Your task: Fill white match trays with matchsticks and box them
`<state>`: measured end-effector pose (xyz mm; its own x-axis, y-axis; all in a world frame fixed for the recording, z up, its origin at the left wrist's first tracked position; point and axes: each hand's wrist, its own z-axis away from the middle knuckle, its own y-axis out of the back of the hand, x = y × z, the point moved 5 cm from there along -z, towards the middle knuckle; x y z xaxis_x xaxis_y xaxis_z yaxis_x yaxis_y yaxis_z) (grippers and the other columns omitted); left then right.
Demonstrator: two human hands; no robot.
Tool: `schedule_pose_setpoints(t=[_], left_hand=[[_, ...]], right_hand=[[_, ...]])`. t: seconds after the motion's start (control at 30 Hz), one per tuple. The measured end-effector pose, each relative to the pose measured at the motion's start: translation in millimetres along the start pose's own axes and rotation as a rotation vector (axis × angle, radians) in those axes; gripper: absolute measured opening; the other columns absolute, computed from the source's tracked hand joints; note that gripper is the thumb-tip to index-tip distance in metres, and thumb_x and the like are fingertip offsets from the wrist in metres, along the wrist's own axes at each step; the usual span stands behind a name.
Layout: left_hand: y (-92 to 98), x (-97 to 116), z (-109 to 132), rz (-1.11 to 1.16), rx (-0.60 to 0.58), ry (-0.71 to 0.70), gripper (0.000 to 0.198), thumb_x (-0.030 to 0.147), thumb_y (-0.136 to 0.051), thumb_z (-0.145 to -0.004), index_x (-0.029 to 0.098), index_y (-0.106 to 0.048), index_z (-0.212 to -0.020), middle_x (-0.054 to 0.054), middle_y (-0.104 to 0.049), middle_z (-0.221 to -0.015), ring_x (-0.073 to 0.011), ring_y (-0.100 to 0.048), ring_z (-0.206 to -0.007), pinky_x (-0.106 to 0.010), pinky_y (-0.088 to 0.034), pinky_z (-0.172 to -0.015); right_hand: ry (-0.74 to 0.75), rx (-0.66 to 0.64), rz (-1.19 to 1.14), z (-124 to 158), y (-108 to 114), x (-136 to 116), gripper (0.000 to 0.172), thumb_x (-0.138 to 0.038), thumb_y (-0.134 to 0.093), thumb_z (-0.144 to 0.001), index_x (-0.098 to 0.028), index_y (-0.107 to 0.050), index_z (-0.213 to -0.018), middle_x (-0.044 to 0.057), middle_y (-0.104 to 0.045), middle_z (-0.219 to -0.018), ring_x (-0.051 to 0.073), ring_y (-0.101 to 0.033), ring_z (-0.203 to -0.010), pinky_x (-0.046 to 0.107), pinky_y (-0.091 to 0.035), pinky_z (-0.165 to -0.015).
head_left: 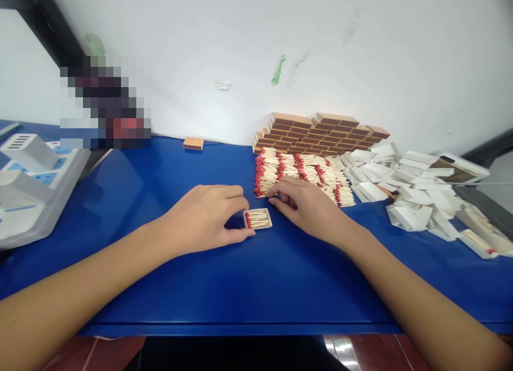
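A small white matchbox tray (pixel 269 225) holding red-tipped matches lies on the blue table. My left hand (pixel 212 216) grips its left end, thumb at the near side and fingers at the far side. To the right of the tray, my right hand (pixel 306 205) is closed in a pinch at the near edge of a large heap of matches (pixel 288 168). Whatever its fingertips hold, if anything, is too small to make out. Matches in the heap lie in rough rows, their red heads mostly to the left.
Behind the heap, closed matchboxes (pixel 320 133) are stacked against the white wall. One matchbox (pixel 193 143) lies apart at the back. Empty white trays (pixel 412 186) are piled on the right, near a phone (pixel 465 168). A power strip (pixel 60 200) with plugs occupies the left.
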<state>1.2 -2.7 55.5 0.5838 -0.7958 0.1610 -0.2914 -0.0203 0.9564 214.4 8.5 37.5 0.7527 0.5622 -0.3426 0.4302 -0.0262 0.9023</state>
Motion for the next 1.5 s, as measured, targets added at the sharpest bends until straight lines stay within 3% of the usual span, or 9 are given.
schedule_pose_setpoints(t=[0.47, 0.73, 0.97, 1.5], left_hand=[[-1.4, -1, -1, 0.006, 0.001, -0.004, 0.025, 0.044, -0.077, -0.099, 0.02, -0.08, -0.105, 0.0, -0.073, -0.095, -0.0155, -0.068, -0.08, -0.03, -0.046, -0.068], [-0.5, 1, 0, 0.005, -0.001, 0.002, 0.026, 0.045, -0.077, -0.099, 0.02, -0.079, -0.106, 0.0, -0.073, -0.095, -0.0152, -0.068, -0.079, -0.03, -0.045, -0.066], [0.0, 0, -1, 0.014, -0.004, 0.003, 0.026, 0.045, -0.078, -0.099, 0.02, -0.08, -0.105, 0.0, -0.073, -0.094, -0.0155, -0.068, -0.08, -0.03, -0.045, -0.067], [-1.3, -2, -1, 0.024, -0.014, 0.016, 0.026, 0.045, -0.078, -0.098, 0.021, -0.08, -0.105, -0.001, -0.073, -0.094, -0.0166, -0.069, -0.081, -0.029, -0.046, -0.068]], right_hand=[[0.038, 0.015, 0.025, -1, -5, -1, 0.024, -0.021, -0.059, -0.107, -0.021, -0.079, -0.119, 0.005, -0.064, -0.087, 0.02, -0.06, -0.079, 0.032, -0.043, -0.07], [-0.01, 0.004, -0.032, -2, -3, 1, 0.01, -0.025, -0.063, -0.107, -0.022, -0.07, -0.102, 0.002, -0.062, -0.084, 0.018, -0.054, -0.075, 0.031, -0.038, -0.068], [-0.044, -0.046, -0.032, -1, -1, 7, 0.016, -0.025, -0.062, -0.108, -0.022, -0.062, -0.092, 0.003, -0.063, -0.087, 0.019, -0.056, -0.078, 0.031, -0.039, -0.069], [-0.092, -0.142, -0.016, 4, 3, 14, 0.015, -0.028, -0.056, -0.11, -0.023, -0.06, -0.096, 0.006, -0.068, -0.095, 0.021, -0.06, -0.082, 0.034, -0.044, -0.071]])
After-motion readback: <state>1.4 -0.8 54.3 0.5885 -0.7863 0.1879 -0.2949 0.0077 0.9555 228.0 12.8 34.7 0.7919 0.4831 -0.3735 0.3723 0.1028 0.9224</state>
